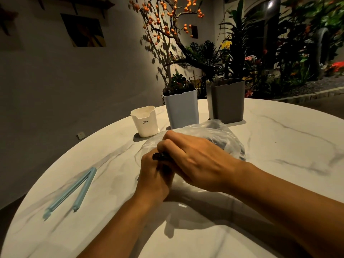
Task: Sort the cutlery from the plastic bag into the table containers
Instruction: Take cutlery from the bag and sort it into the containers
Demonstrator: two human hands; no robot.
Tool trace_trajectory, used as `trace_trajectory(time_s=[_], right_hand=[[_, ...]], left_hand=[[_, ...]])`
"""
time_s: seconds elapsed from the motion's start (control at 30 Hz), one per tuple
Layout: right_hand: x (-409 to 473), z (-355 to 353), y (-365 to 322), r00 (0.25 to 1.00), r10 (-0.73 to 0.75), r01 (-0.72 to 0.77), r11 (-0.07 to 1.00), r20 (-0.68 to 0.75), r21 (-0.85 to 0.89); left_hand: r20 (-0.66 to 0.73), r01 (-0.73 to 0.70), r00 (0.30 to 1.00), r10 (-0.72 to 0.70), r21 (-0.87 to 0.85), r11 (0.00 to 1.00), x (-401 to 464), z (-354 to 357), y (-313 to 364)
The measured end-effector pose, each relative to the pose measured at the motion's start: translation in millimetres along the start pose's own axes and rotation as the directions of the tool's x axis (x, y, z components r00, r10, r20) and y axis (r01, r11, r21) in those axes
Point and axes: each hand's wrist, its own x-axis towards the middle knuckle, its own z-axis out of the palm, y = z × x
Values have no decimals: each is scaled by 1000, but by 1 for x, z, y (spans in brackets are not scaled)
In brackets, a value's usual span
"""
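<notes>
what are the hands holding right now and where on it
Both the left hand and right hand grip dark cutlery handles by their ends, at the plastic bag.

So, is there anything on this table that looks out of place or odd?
Only one thing: a light blue bag clip lies open in a V on the table, left of the hands, apart from the plastic bag. All three containers stand upright, and nothing looks spilled or damaged.
</notes>
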Motion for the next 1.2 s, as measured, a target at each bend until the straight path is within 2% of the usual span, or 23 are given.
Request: trace_trajectory(time_s=[0.03, 0.1, 0.17, 0.23, 0.3, 0.37, 0.43, 0.53, 0.6, 0.67, 0.73, 0.8, 0.87, 1.07, 1.2], right_hand=[[-1, -1, 0, 1000, 13, -13, 1000, -17, 11], [-5, -1, 3, 988, 127, -122, 991, -84, 59], [-9, 2, 8, 935, 330, -309, 938, -129, 159], [-13, 7, 16, 847, 518, -477, 839, -118, 263], [-18, 11, 23, 764, 643, -588, 730, -60, 348], [-20, 12, 26, 704, 709, -642, 623, 24, 447], [-18, 11, 25, 653, 751, -659, 501, 97, 561], [-14, 5, 22, 614, 742, -639, 269, 268, 721], [-13, 0, 20, 626, 689, -635, 180, 364, 751], [-11, 0, 20, 605, 706, -627, 138, 368, 766], [-9, 2, 20, 557, 773, -630, 155, 304, 761], [-10, 5, 18, 575, 774, -645, 231, 264, 728], [-10, 7, 14, 610, 728, -648, 231, 313, 725], [-6, 6, 14, 526, 714, -678, 24, 462, 735], [-6, 0, 17, 510, 638, -619, -193, 577, 761]], left_hand=[[11, -78, 997, 77, 148, 986, 0, -2, 2], [72, -216, 976, 205, 415, 884, 4, -8, 0], [87, -294, 954, 288, 474, 830, 7, -11, 0], [38, -318, 942, 335, 426, 847, 4, -6, 5], [-89, -242, 957, 276, 283, 928, 2, 2, 9], [-174, -194, 959, 224, 177, 965, 2, 8, 12], [-187, -178, 963, 195, 103, 979, 2, 11, 16], [-209, -159, 965, 158, 14, 987, 5, 8, 17], [-223, -142, 966, 130, -40, 989, 7, 4, 16], [-198, -107, 976, 84, -104, 989, 9, 1, 14], [-141, -55, 989, 34, -148, 987, 9, 2, 11], [-113, -20, 994, 1, -160, 987, 7, 4, 8], [-130, -4, 991, -15, -145, 989, 8, 4, 6], [-108, 26, 993, -39, -117, 993, 10, 4, 0], [-84, 80, 992, -89, -107, 991, 10, 2, 0]])
